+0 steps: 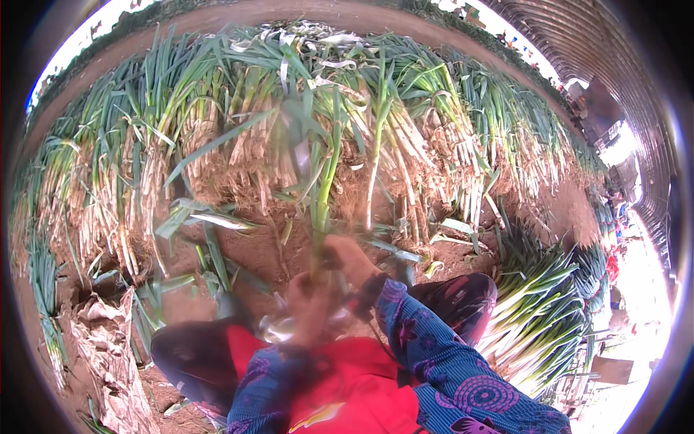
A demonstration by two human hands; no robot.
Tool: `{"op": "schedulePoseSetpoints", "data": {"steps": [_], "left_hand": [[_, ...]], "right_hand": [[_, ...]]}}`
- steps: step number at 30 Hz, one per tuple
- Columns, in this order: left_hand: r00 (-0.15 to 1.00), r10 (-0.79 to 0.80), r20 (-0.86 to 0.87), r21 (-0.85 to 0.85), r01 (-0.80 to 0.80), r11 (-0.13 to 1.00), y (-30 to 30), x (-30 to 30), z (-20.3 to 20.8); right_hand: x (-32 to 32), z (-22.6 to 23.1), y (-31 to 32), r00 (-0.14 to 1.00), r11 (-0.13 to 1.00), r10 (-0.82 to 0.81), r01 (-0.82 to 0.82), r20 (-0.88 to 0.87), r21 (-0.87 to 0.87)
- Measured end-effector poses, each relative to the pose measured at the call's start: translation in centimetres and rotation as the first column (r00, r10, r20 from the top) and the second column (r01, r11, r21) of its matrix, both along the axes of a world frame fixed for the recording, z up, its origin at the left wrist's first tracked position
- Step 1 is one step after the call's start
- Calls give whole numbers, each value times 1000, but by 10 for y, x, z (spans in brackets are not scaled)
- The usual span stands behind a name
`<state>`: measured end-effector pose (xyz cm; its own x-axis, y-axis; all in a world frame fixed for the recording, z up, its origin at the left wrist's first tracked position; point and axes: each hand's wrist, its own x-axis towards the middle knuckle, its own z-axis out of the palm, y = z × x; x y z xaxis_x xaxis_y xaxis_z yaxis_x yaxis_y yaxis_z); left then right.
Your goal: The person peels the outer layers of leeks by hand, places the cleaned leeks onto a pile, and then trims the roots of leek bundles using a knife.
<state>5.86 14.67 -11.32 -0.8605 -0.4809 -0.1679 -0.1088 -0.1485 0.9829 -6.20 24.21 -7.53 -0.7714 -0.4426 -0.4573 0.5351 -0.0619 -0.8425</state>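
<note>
A long green onion [326, 184] stands upright in front of me, its leaves spreading at the top and partly blurred. My right hand [351, 262] is closed around its lower stalk. Just below and to the left is my left hand [309, 300], at the stalk's lower end and smeared by motion, so its fingers cannot be made out. The onion's root end is hidden by the hands. Pale stripped pieces [277, 329] lie beneath them, near my lap.
A long bank of green onions [249, 145], roots toward me, curves across the far side. Loose leaves [215, 249] litter the soil. To the right lies a pile of cleaner green onions [538, 311]. A crumpled, dirty sheet [108, 354] is at lower left.
</note>
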Motion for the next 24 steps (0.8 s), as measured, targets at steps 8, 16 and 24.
{"op": "schedulePoseSetpoints", "data": {"steps": [8,16,24], "left_hand": [[994,18,-111,-182,-38,983,-9,-2,-7],[982,-179,-65,267,190,945,-21,-25,40],[990,4,-142,595,82,800,-67,-40,27]], "right_hand": [[-12,-32,-2,868,996,91,-84,-489,37],[-41,-62,12,643,954,183,66,-744,292],[4,-10,-8,835,778,-165,437,525,-451]]}}
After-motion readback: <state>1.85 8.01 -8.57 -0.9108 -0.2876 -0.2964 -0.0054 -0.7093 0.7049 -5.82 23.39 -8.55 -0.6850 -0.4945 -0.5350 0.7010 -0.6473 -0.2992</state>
